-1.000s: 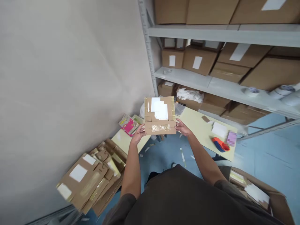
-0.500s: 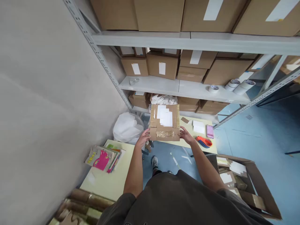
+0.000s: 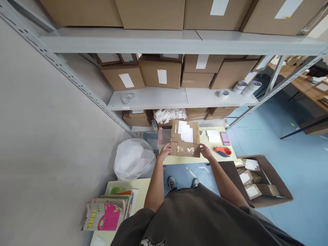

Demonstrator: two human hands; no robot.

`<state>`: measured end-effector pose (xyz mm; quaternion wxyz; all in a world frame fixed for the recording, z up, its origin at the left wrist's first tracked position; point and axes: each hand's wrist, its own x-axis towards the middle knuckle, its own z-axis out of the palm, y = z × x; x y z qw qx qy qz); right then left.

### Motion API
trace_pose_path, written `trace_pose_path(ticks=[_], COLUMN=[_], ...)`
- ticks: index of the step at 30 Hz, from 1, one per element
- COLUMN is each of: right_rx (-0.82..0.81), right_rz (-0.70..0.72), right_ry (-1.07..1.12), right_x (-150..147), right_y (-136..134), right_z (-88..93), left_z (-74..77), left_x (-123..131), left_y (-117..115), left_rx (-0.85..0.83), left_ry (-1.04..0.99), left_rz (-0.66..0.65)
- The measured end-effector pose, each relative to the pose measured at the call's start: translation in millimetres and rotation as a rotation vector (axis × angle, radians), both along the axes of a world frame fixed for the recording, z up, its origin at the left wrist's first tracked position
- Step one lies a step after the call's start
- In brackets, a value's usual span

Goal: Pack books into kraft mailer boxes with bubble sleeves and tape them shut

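I've swung round: left hand (image 3: 165, 150) and right hand (image 3: 205, 150) still clamp the taped carton (image 3: 185, 143), table (image 3: 216, 159) now at 12 o'clock.

The small cardboard box (image 3: 185, 139) is brown and worn, with several overlapping white labels stuck on its top face and a patch of crinkled, shiny tape across the near side panel. Strips of what looks like clear tape also run down its left and right edges. It sits level in mid-air, closed, gripped at its near corners by the left hand (image 3: 165, 151) and the right hand (image 3: 205, 151), above the near edge of the pale yellow table (image 3: 217, 158).
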<state>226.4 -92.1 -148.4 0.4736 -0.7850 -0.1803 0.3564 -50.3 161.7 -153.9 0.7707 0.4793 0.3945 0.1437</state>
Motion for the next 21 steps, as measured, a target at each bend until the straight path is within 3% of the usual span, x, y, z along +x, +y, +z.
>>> trace_pose_path(ticks=[3,8,12,15,18,21], right_rx=[-0.186,-0.071,0.039,0.072,0.120,0.196], right_rz=[0.042,0.299,0.153,0.003,-0.047,0.001], right_ry=[-0.205,-0.256,-0.281,-0.251,-0.192,-0.129], right_x=[-23,-75,-77,-46,-1,37], right_y=[-13,-25,-25,-33,-50,-68], right_z=[-24.4,-46.6,-41.4,-28.9,-14.8,-3.2], left_z=[-14.0,-26.7,-21.3,-7.9,12.7,33.6], left_x=[21,64,98,114,125,138], left_y=[-21,-91,-134,-122,-82,-44], left_rx=[0.005,0.060,0.056,0.110,0.220,0.303], left_ry=[0.081,0.197,0.097,0.069,0.084,-0.028], left_rz=[0.009,0.119,0.094,0.062,0.177,0.189])
